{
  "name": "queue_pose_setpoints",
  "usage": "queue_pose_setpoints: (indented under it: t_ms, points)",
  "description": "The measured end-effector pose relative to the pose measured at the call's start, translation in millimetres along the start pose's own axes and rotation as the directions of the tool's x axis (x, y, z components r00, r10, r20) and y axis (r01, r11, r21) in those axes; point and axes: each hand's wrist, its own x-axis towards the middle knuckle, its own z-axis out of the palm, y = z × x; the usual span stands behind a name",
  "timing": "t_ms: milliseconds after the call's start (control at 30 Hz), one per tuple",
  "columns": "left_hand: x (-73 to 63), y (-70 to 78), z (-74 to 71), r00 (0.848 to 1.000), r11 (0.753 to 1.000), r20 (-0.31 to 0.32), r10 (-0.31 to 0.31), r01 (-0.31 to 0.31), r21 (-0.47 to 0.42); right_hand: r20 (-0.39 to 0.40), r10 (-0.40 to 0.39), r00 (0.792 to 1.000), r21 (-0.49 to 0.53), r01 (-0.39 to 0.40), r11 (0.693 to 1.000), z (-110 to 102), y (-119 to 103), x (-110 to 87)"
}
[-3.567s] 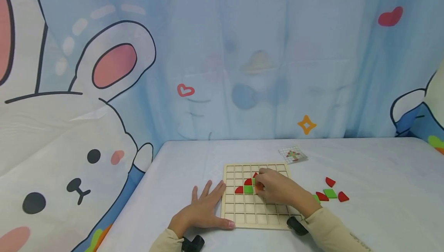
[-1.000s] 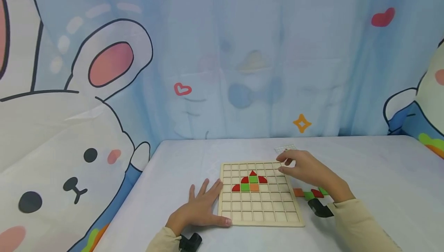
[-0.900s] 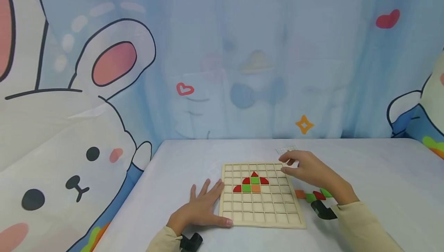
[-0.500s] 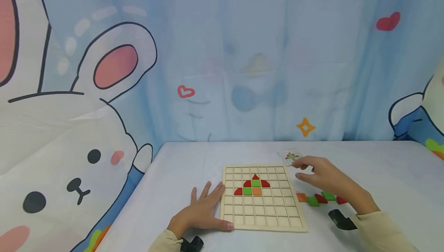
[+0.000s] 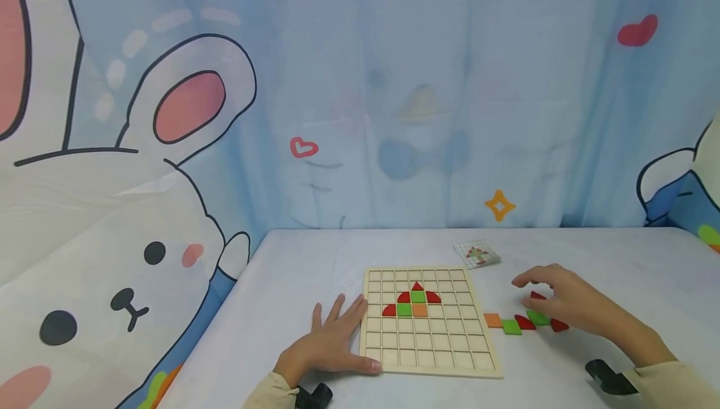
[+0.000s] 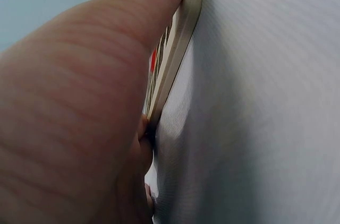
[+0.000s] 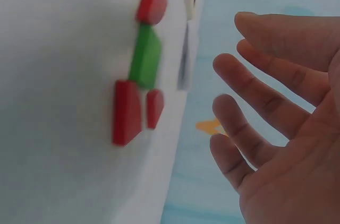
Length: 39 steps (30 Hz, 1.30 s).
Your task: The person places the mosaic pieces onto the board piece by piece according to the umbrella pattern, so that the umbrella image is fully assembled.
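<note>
A wooden grid board point(image 5: 427, 359) lies on the table. Red, green and orange pieces fill a few of its cells, with a red triangle point(image 5: 417, 286) on top and an orange square point(image 5: 419, 310) at the lower right of the group. My left hand point(image 5: 329, 346) rests with spread fingers against the board's left edge, the thumb at its near corner. My right hand point(image 5: 579, 302) hovers over loose pieces right of the board, holding nothing, its fingers apart and slightly bent. Beneath it are a green piece point(image 7: 146, 57) and red quarter-rounds point(image 7: 127, 112).
A small pattern card point(image 5: 477, 254) lies behind the board's far right corner. A loose orange square point(image 5: 492, 320) and a green square point(image 5: 512, 327) sit by the board's right edge. A printed curtain point(image 5: 416, 96) hangs behind the table point(image 5: 315, 259).
A red quarter-round and the orange square now show in full on the board. My right hand has moved off the board, rightward past the card, to the loose pieces. My left hand stays put.
</note>
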Motion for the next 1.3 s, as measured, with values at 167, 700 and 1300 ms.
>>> queue_pose_setpoints:
  t_ms: [167,700,1300]
  points:
    - [-0.1,0.7,-0.6,1.000,1.000,-0.003,0.006,-0.006,0.002,0.041,0.018,0.999,-0.025,-0.016,1.000,-2,12,-8.0]
    - [-1.3,1.9,-0.8,1.000,1.000,0.001,0.008,-0.008,0.017,0.111,0.013,0.994,-0.076,-0.005,0.997,12,29,-11.5]
    - [0.1,-0.3,-2.2,0.999,0.999,0.015,0.035,-0.035,-0.021,0.103,0.065,0.993,-0.050,-0.060,0.997,3,18,-5.7]
